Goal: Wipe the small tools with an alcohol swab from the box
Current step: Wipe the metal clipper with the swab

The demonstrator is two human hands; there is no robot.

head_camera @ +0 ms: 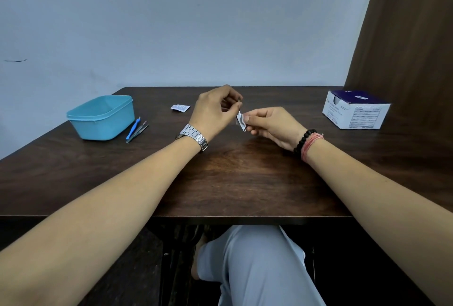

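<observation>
Hands meeting above the middle of the tabletop (232, 171): left hand (213, 112) pinching the top end of a small metal tool (241, 121), right hand (272, 124) pinching its lower part, possibly through a thin swab, too small to tell. Both sets of fingers curled and grasping; tool held tilted, clear of the wood. Toward the far left corner, one turquoise tub (103, 117), open on top. Just beside its right wall, two more tools lying flat: one blue-handled pick (133, 128), one pair of tweezers (137, 132), touching or nearly so. Near the far edge, one small white sachet (180, 107). At the far right corner, one white and purple box (355, 110). Nothing between the hands and these. One metal watch (193, 135) on the left wrist; bead and thread bracelets (309, 142) on the right.
</observation>
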